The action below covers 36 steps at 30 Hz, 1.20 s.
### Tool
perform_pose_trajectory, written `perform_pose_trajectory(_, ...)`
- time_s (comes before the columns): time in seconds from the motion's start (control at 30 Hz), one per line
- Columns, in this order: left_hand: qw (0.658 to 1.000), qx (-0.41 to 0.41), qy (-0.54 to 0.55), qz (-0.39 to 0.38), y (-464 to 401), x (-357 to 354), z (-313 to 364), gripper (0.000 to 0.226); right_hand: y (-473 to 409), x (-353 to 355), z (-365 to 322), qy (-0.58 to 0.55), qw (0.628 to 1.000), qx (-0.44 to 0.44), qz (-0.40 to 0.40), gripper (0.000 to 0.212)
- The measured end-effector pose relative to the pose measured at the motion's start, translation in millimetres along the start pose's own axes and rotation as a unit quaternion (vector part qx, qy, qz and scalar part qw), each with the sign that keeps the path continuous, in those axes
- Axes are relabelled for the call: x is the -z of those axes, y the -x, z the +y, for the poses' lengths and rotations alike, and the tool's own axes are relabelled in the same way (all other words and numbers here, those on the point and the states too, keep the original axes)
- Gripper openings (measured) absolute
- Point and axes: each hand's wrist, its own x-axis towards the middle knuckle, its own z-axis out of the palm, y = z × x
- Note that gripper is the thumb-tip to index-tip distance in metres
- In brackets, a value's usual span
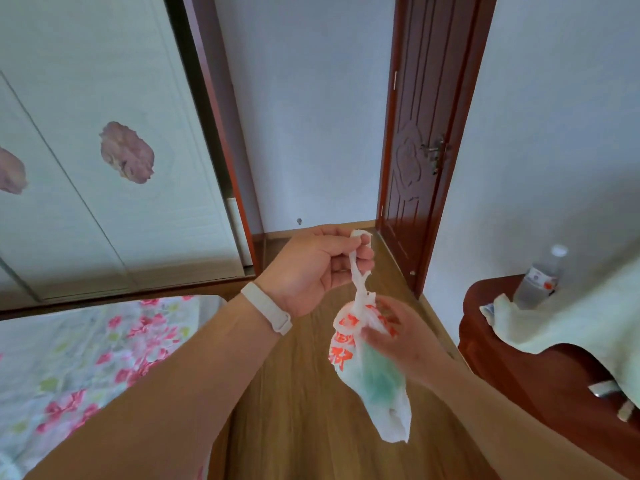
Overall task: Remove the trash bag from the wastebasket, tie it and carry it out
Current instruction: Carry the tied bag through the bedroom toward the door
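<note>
Above the wooden floor (294, 393), the left hand (311, 268) is pinching the trash bag (370, 368) by its twisted neck; the bag is hanging vertically below, the right hand (398, 334) cupping its side.

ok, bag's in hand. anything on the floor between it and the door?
Nothing visible. The trash bag hangs from the left hand, right hand against its side. The wood floor ahead looks bare up to the open door.
</note>
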Motion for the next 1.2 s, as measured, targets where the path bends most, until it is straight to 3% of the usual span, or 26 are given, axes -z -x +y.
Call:
perform_pose_trajectory(0.17,0.999,0.020,0.011,-0.042,-105.4,52.9,11.1,0.018,-98.5,-15.3,15.9,0.003,0.999,-0.031,0.016,0.053)
perform_pose_trajectory(0.4,0.995,0.044,-0.051,-0.079,-231.8,117.4,37.5,0.020,-228.2,-46.4,26.7,-0.008,0.997,-0.069,0.017,0.025)
perform_pose_trajectory(0.67,0.991,0.072,-0.062,-0.091,-371.3,160.4,41.0,0.019,-354.9,-53.2,59.3,-0.004,0.994,-0.108,-0.012,0.030)
perform_pose_trajectory(1.0,0.984,0.142,-0.074,-0.075,-587.8,155.9,5.5,0.018,-518.2,-18.9,167.7,-0.088,0.987,-0.137,0.013,0.024)
perform_pose_trajectory(1.1,0.978,0.173,-0.076,-0.089,-643.5,140.8,-4.0,0.019,-556.3,1.5,201.9,-0.085,0.976,-0.199,0.018,0.006)
perform_pose_trajectory(1.2,0.976,0.177,-0.081,-0.094,-693.1,123.5,-7.1,0.021,-591.1,28.0,227.4,-0.098,0.969,-0.227,0.024,0.014)
